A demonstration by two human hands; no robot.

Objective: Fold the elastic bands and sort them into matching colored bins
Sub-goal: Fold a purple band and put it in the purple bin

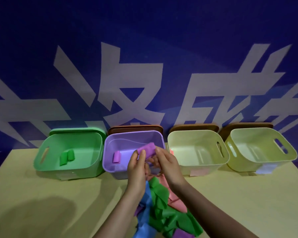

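Both hands hold a folded purple band [147,149] over the front right corner of the purple bin [110,167]. My left hand [138,166] pinches its near end and my right hand [167,164] grips its right side. One folded purple band [116,157] lies inside the purple bin. Two folded green bands [67,157] lie in the green bin [46,166]. A pile of loose bands [162,210], green, blue, pink and purple, lies on the table under my forearms.
Two pale yellow bins [196,166] [265,160] stand to the right of the purple one, with nothing visible inside. All the bins line up along a blue wall with white characters. Brown lids lean behind three of them. The tan table [50,203] spreads on both sides.
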